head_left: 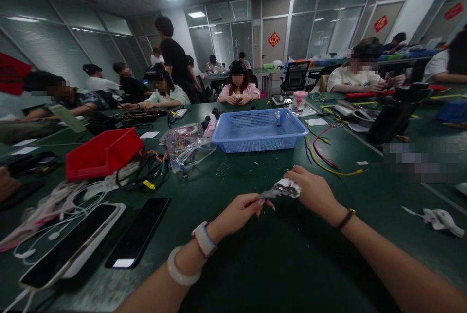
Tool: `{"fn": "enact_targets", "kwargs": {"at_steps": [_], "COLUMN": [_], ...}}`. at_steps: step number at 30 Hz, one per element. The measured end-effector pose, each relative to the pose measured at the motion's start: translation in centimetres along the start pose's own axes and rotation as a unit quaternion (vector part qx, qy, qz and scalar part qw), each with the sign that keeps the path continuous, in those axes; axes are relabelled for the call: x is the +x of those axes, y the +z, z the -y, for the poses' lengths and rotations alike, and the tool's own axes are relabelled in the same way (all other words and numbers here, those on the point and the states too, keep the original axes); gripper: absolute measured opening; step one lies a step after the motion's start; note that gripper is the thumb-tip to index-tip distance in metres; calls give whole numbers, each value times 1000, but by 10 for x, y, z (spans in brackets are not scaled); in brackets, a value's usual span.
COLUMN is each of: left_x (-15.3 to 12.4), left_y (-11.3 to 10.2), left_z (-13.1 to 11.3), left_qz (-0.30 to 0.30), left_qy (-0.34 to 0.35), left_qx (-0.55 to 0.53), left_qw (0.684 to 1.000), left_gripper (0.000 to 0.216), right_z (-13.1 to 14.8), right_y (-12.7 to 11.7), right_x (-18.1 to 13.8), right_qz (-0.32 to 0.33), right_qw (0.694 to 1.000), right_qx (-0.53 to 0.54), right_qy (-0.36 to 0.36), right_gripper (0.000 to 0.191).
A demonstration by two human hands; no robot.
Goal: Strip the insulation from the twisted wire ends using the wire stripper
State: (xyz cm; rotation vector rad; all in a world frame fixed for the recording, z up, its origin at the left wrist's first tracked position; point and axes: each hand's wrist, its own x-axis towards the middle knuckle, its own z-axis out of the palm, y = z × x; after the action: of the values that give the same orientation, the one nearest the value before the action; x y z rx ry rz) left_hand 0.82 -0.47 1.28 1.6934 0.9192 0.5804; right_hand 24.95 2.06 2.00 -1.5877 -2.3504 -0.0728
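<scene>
Above the dark green table [233, 235], my left hand [242, 211] pinches the end of a flat grey metal piece [270, 193] between thumb and fingers. At the piece's other end, my right hand [310, 189] is closed on a crumpled white tissue [292, 187]. Shiny, dark rounded parts show through the tissue's folds, but I cannot make out their kind. My right fingertips are mostly hidden behind it. Both hands are close together, a little nearer to me than the blue plastic basket [260, 145].
A red bin [105, 153], a clear plastic bag [188, 145] and cables [146, 176] lie left. Two phones, a pale-cased one [73, 240] and a black one [140, 232], are nearer. Yellow and red wires [324, 159] and a crumpled tissue [440, 220] lie right. Several people sit around.
</scene>
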Motion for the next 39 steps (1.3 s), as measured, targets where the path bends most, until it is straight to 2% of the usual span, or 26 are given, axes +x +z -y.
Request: {"fn": "enact_targets", "kwargs": {"at_steps": [9,13,18,23,26,29,33,39], "left_x": [0,0,0,0,-1,-2,-1,1], "left_y": [0,4,3,2,3,4,5,5], "left_z": [1,1,1,0,-4,-7,-6,3], "left_qz": [12,55,33,39,48,47,47,59], "left_qy": [28,25,-6,-18,-22,-17,4,13], "left_qx": [34,-3,-58,-49,-37,-34,-41,-57], "left_qw": [999,998,998,998,998,998,998,997], "left_gripper": [33,36,39,37,36,35,33,33], "right_z": [-4,-8,-9,-16,-24,-32,-35,-27], "right_y": [-3,0,5,7,6,1,-10,-30], "right_x": [3,4,3,3,12,32,69,129], "right_qz": [84,39,-43,-53,-46,-11,54,189], "right_qw": [990,992,995,996,991,959,923,813], "right_qx": [109,122,81,48,102,249,339,504], "right_qy": [3,-2,34,51,74,132,172,220], "right_gripper": [14,17,19,20,18,10,7,11]}}
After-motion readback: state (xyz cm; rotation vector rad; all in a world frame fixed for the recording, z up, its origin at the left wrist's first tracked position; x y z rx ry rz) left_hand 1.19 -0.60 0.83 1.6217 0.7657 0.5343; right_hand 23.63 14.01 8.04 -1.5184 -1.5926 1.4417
